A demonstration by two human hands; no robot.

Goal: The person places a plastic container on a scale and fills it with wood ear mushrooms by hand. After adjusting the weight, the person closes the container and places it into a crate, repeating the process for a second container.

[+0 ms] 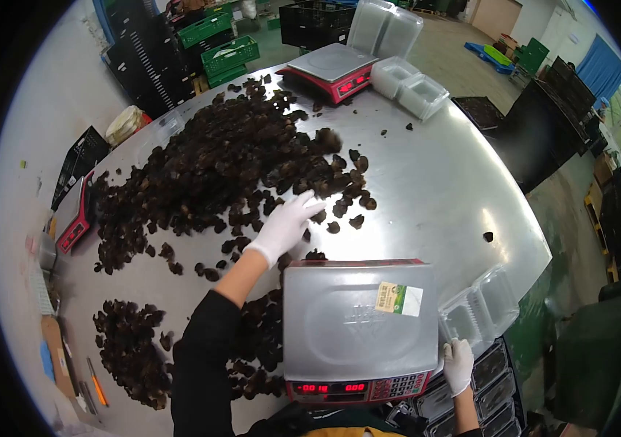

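My left hand (292,224), in a white glove, reaches over the near edge of a large heap of dark brown mushroom-like pieces (216,156). Its fingers are stretched out and apart, close to some loose pieces, and I see nothing held in them. My right hand (458,368), also gloved, is closed on the near edge of a clear plastic clamshell container (469,320) with its lid folded open. Between my hands stands a scale (358,342) with a red body and a lit display; a green and white label (399,299) lies on its plate.
Another scale (331,62) stands at the far edge beside stacked clear containers (412,87). A third scale (76,218) is at the left. A smaller pile (132,349) and an orange-handled tool (98,382) lie near left. A crate of packed containers (489,393) sits below my right hand.
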